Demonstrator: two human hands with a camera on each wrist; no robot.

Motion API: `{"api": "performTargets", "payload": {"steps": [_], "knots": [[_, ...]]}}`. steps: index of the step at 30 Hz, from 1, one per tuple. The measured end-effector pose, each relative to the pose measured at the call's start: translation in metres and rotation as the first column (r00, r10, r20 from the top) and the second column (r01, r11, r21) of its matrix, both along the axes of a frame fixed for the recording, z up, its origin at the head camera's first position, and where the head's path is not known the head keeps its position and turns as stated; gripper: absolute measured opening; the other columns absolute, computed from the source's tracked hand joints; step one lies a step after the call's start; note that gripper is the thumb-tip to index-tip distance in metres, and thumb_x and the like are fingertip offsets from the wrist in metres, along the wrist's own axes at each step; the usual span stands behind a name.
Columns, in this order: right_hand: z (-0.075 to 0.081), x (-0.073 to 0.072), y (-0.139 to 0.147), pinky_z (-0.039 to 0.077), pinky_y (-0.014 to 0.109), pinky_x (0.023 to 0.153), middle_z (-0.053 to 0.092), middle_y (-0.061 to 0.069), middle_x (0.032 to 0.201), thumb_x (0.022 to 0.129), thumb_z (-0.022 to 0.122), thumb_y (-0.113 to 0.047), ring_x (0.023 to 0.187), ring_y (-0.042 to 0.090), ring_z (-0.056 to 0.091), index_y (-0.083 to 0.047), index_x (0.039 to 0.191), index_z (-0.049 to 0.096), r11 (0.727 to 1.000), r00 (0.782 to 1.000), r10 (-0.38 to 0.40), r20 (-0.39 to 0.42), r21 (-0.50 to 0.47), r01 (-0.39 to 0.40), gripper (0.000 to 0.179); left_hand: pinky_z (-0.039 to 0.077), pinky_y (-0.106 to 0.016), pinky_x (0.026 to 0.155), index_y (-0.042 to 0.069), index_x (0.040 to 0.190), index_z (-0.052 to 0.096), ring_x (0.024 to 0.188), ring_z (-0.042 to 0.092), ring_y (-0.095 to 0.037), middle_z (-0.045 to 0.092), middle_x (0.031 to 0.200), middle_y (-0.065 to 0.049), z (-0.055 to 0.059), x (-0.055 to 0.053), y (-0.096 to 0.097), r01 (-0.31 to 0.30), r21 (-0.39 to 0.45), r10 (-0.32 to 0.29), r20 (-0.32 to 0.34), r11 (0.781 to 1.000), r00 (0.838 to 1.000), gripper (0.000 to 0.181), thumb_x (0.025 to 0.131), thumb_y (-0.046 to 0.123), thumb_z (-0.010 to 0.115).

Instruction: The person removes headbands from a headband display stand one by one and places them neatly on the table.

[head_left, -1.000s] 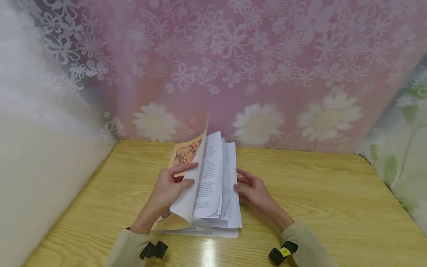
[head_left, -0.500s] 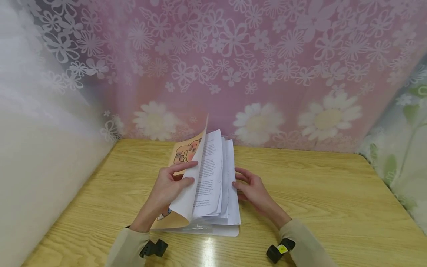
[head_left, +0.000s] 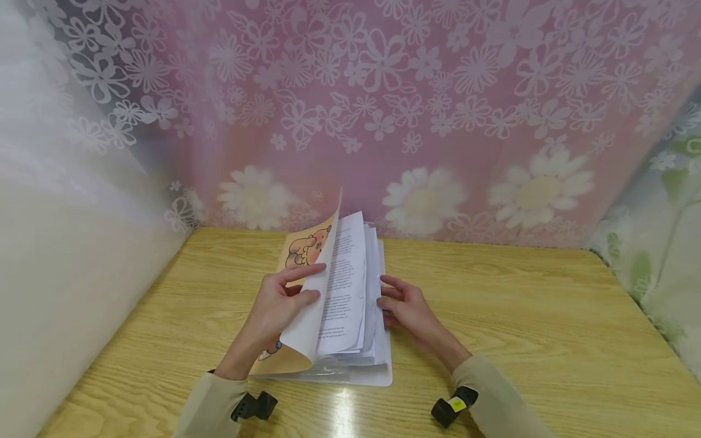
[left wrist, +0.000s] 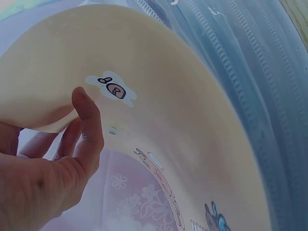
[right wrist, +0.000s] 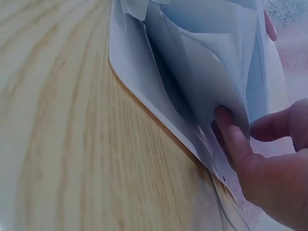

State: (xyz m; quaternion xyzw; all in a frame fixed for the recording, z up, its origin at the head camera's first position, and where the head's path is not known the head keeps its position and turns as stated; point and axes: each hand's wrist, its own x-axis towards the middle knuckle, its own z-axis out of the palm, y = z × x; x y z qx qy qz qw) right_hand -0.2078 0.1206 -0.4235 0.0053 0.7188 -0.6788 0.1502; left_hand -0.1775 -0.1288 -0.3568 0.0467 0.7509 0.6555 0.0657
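A display folder [head_left: 287, 363] with an orange cartoon-bear cover lies open on the wooden table. My left hand [head_left: 276, 307] holds that cover raised at its free edge, bending it up to the left. Beneath stands a stack of printed sheets [head_left: 344, 274], several deep, partly over clear plastic sleeves. With thumb and fingers my right hand [head_left: 411, 309] pinches the right edge of the papers. In the right wrist view a white sheet [right wrist: 202, 67] bows between thumb and fingers, above the folder's back cover [right wrist: 139, 82]. The left wrist view shows the cover's curved outer face [left wrist: 159, 86].
The wooden table [head_left: 520, 316] spreads out on both sides of the folder. A pink flowered curtain [head_left: 350, 121] hangs behind it, with a pale sheet [head_left: 82, 213] at the left. Black wrist cameras sit at both sleeves.
My right hand has moved a little left, and the protruding sheet at the right has slid inward with it, baring more of the back cover's right edge. My left hand stays put.
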Motion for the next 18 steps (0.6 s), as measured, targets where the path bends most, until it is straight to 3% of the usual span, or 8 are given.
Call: {"api": "performTargets", "payload": {"steps": [9,18], "knots": [[-0.001,0.002,-0.008,0.057,0.03,0.075,0.054,0.016,0.134,0.091,0.052,-0.003,0.097,0.02,0.064,-0.01,0.141,0.038,0.999,0.999,-0.03,0.026,-0.015,0.031,0.052,0.058,-0.039,0.06,0.019,0.124,0.065,0.076,0.069,-0.026,0.051,0.128,-0.003,-0.001,-0.001,0.0,0.001,0.003,-0.001,-0.007,1.0,1.0,0.04,0.087,0.003,0.062],[-0.002,0.003,-0.015,0.058,0.036,0.076,0.052,0.022,0.135,0.094,0.047,-0.006,0.099,0.023,0.066,-0.004,0.143,0.037,0.997,0.999,-0.029,0.038,-0.067,0.031,0.05,0.058,-0.039,0.061,0.02,0.123,0.065,0.077,0.068,-0.026,0.051,0.128,-0.003,-0.002,0.0,0.001,0.0,0.002,0.0,-0.014,1.0,1.0,0.04,0.087,0.003,0.061]]}}
